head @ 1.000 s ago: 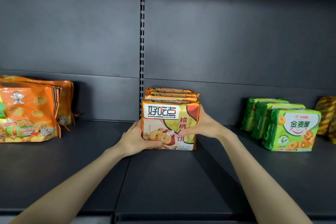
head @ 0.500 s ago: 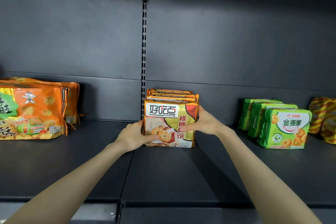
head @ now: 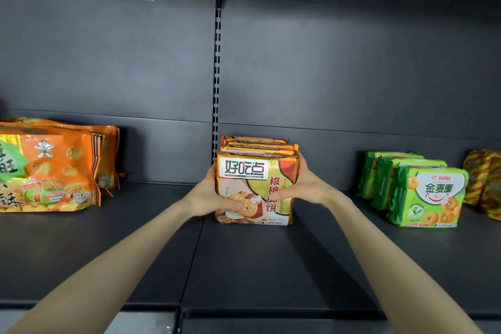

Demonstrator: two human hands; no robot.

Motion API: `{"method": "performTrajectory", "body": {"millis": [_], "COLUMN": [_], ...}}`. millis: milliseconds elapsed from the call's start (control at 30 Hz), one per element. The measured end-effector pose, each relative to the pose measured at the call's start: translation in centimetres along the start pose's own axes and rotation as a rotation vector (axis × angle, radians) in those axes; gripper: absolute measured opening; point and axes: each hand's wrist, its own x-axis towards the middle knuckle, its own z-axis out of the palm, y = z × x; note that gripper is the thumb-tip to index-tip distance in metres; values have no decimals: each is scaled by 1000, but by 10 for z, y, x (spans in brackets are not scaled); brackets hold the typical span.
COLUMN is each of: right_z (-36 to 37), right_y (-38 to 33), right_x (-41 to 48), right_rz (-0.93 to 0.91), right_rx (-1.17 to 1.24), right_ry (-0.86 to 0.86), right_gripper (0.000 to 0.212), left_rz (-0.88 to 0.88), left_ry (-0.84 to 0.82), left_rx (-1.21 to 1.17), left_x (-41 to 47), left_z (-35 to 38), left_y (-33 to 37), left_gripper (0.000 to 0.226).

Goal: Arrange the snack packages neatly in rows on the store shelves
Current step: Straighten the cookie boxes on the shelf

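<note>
Squarely, left hand [head: 208, 195], right hand [head: 307, 185] grasping edges of cookie packs [head: 245, 169], open shelf [head: 130, 241] flanking

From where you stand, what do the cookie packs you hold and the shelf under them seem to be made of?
The walnut cookie packs: likely thin plastic film, glossy, gold metallic edges; it glints and the seams are crimped. The shelf: probably painted sheet metal, matte dark grey; flat, thin front lip.
</note>
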Motion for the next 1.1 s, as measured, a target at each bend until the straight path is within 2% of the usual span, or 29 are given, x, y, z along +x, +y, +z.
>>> {"method": "performTrajectory", "body": {"millis": [100,200,433,667,767,933,1100], "right_z": [-1,-4,-3,-1,0,1,-6], "right_y": [4,6,7,0,-5,-17,-26], "right_x": [6,11,12,3,-6,-28,-52], "right_rz": [8,-2,-26,3,34,112,126], "right_rx": [2,-16,-62,-70,-112,-276,-469], "right_ry": [-16,-52,-48,17,47,57,80], "right_gripper": [131,123,114,124,119,80,74], "left_rz": [19,34,40,13,-25,-115,-170], "left_ry": [-31,-58,-44,67,121,151,160], "left_rx": [-37,-35,-21,84,182,539,843], "left_x": [6,11,13,4,-3,-24,-45], "left_z": [0,-1,-2,3,6,10,12], "left_y": [0,-2,-5,0,-1,9,23], "left_gripper": [109,113,118,96,85,55,42]}}
